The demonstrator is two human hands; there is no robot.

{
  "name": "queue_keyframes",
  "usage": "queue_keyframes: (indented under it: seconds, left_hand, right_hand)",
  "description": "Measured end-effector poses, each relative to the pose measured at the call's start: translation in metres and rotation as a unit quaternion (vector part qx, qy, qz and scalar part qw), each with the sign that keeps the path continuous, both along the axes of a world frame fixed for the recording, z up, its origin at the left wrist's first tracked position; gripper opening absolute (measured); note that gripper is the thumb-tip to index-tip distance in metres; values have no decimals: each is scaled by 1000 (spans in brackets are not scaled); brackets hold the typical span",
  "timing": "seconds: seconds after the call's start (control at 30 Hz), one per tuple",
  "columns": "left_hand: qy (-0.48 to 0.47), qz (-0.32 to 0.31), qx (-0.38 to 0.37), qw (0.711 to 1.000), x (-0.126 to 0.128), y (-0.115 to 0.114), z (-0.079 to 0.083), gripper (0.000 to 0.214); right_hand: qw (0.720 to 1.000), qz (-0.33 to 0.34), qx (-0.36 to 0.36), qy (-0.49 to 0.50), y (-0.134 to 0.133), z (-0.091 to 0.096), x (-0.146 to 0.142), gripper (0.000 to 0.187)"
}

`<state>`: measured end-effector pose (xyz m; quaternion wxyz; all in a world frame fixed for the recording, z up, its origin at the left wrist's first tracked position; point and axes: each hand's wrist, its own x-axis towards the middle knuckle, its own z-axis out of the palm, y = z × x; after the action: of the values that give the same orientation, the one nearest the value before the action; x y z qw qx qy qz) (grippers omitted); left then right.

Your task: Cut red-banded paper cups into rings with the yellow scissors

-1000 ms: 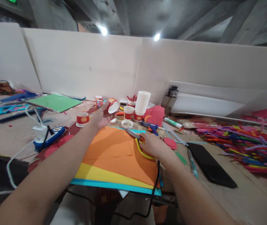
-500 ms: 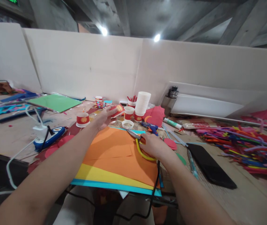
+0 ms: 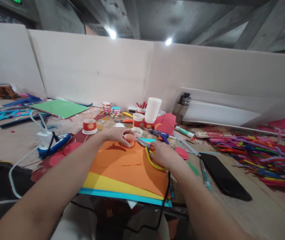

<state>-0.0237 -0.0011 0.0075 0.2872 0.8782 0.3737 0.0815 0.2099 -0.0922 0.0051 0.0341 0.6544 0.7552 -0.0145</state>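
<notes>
At far edge of orange sheet (image 3: 132, 174): red cup (image 3: 130, 144) w/ gold emblem facing wearer, gripped by L hand (image 3: 116, 135), fingers part-curled, thumb on near side; can't tell if cup touches paper. R hand (image 3: 161, 155) at sheet's R edge, fingers closed round yellow handles of scissors (image 3: 148, 159); blades point far-L to cup, can't tell if tips touch. Yellow sheet (image 3: 102, 181) + blue sheet (image 3: 164, 202) poke out on orange sheet's near side. Just beyond its far edge: low white ring (image 3: 137, 135); behind that, white cup stack (image 3: 153, 110). Far-R of it: blue glue gun (image 3: 161, 136). R of it: blk phone (image 3: 226, 176), then pipe cleaners (image 3: 259, 160), multicol. L of it: red paper circles (image 3: 72, 147), then power strip (image 3: 43, 152); far-L, upturned cup (image 3: 89, 126).
</notes>
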Motion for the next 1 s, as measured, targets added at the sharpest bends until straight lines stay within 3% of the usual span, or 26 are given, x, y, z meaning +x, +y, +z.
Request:
queue_keyframes:
  seconds: [0.33,1.0]
  left_hand:
    - [14,59,21,998,5,-3,-4,65]
    - [-17,35,27,999,2,4,-16,59]
  right_hand:
    - [1000,-15,-22,-5,-1,3,0,35]
    - [1000,-12,-25,0,2,2,1,36]
